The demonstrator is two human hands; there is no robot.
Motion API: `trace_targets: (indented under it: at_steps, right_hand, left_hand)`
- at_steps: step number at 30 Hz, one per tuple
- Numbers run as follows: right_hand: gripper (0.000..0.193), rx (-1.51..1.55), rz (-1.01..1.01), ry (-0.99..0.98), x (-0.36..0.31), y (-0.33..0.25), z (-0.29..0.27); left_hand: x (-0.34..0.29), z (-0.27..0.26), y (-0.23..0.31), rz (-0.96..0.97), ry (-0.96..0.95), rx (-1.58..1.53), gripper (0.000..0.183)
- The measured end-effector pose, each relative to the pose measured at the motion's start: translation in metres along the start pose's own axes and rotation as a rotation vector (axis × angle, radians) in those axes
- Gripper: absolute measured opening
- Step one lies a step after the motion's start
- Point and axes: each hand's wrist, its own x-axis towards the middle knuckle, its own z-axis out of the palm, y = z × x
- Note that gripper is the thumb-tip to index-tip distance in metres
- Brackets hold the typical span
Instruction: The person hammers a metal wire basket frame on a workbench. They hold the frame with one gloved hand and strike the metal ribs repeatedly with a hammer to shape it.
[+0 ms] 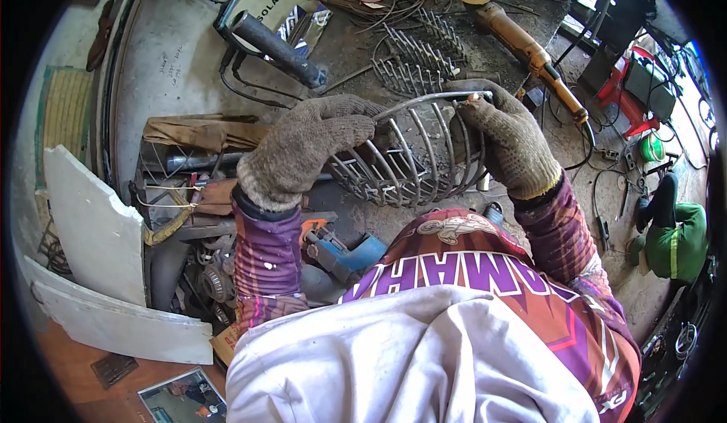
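My left hand [307,144], in a grey-brown knitted glove, is closed round the left end of a curved basket of bent metal rods [404,190]. In the same kind of glove, my right hand [513,137] grips the basket's right end, its thumb on the top rim rod. The basket is held tilted in front of my chest, with its curved ribs toward me. Beyond it on the bench lie spiked metal racks [413,71] with rows of upright rods. The gloves cover parts of the basket's two ends.
An orange angle grinder [522,44] lies at the far right of the bench. A dark pipe [276,48] leans at the far left. White broken boards [98,230] and a blue tool [350,255] are at left. A red stool [628,93] stands on the right.
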Motion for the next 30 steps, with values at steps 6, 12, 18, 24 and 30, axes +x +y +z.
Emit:
trace_targets:
  at_steps: [6,12,18,24,30]
  right_hand:
    - [0.031,0.039,-0.038,-0.067,0.000,0.002,-0.011]
    - [0.035,-0.026,-0.028,-0.026,0.000,0.001,-0.011]
    - [0.035,0.025,-0.027,-0.048,0.005,-0.001,-0.008]
    - [0.035,0.170,-0.006,-0.042,0.011,-0.001,-0.014]
    - [0.030,0.218,0.039,0.081,0.020,-0.002,-0.023]
  left_hand:
    - [0.013,0.000,-0.013,-0.068,-0.050,-0.139,0.029]
    - [0.020,0.004,0.014,-0.014,-0.145,-0.013,0.028]
    - [0.029,-0.008,-0.013,0.555,-0.136,0.332,0.036]
    - [0.020,-0.013,-0.014,0.217,0.159,-0.067,0.065]
    - [0.015,0.003,-0.078,0.307,0.381,0.266,0.058]
